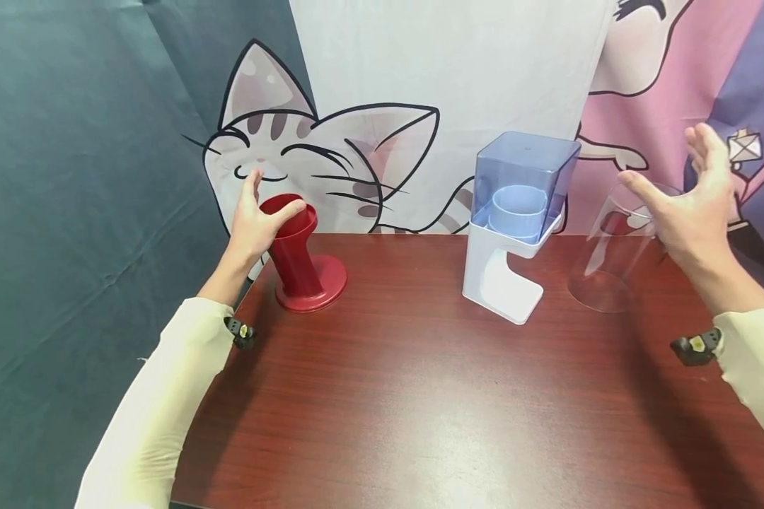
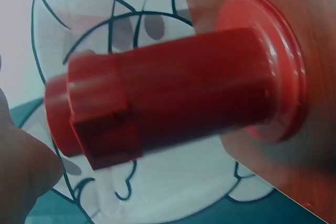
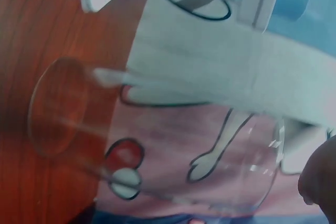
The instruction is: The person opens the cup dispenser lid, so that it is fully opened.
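A red stand [image 1: 295, 265] with a round base and a wider, open top stands at the table's left rear. My left hand [image 1: 252, 225] is around the level of its top, thumb and fingers spread; contact cannot be told. The left wrist view shows the red stand [image 2: 194, 87] side-on, with the left thumb [image 2: 26, 171] near its top end. On the right, a clear cylinder [image 1: 601, 276] stands upright on the table. Beside its upper rim is my right hand [image 1: 700, 208], fingers spread apart. In the right wrist view, the clear cylinder [image 3: 173, 150] lies close to a fingertip [image 3: 320, 182].
Between the hands stands a white dispenser [image 1: 509, 283] with a see-through blue box on top and a blue ring inside it. The dark red wooden table [image 1: 414, 382] spreads in front. Behind it hangs a cloth [image 1: 452, 63] printed with cartoon animals.
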A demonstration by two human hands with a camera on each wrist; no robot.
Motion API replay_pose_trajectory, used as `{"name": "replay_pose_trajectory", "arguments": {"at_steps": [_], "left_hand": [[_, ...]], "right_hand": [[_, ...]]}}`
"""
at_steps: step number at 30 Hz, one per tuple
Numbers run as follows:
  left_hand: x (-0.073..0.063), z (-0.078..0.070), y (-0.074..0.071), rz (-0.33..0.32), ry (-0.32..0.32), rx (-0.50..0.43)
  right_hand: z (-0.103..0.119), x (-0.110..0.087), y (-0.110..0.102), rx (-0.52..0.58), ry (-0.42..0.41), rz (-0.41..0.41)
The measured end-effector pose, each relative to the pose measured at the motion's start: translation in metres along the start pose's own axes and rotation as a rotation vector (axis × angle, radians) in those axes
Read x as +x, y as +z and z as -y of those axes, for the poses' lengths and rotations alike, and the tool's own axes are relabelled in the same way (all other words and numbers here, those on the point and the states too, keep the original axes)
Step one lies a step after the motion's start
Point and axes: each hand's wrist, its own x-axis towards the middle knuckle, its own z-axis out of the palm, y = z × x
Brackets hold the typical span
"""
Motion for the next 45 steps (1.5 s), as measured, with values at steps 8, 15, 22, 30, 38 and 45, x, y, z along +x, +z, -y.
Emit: {"name": "replay_pose_trajectory", "arguments": {"at_steps": [8, 15, 22, 30, 38, 45], "left_hand": [[0.007, -0.032, 0.028, 0.051, 0.138, -0.068], [-0.002, -0.068, 0.061, 0.137, 0.248, -0.144], [0.006, -0.066, 0.103, 0.207, 0.256, -0.145], [0.005, -0.07, 0.154, 0.281, 0.268, -0.17], [-0.007, -0.076, 0.205, 0.366, 0.253, -0.178], [-0.019, -0.084, 0.24, 0.434, 0.166, -0.204]], "right_hand": [[0.031, -0.007, 0.024, 0.124, -0.076, 0.096], [0.049, -0.018, 0.045, 0.121, -0.111, 0.217], [0.055, -0.024, 0.061, 0.116, -0.1, 0.267], [0.061, -0.026, 0.073, 0.097, -0.029, 0.252], [0.052, -0.024, 0.085, 0.176, -0.04, 0.238], [0.042, -0.023, 0.091, 0.219, -0.045, 0.223]]}}
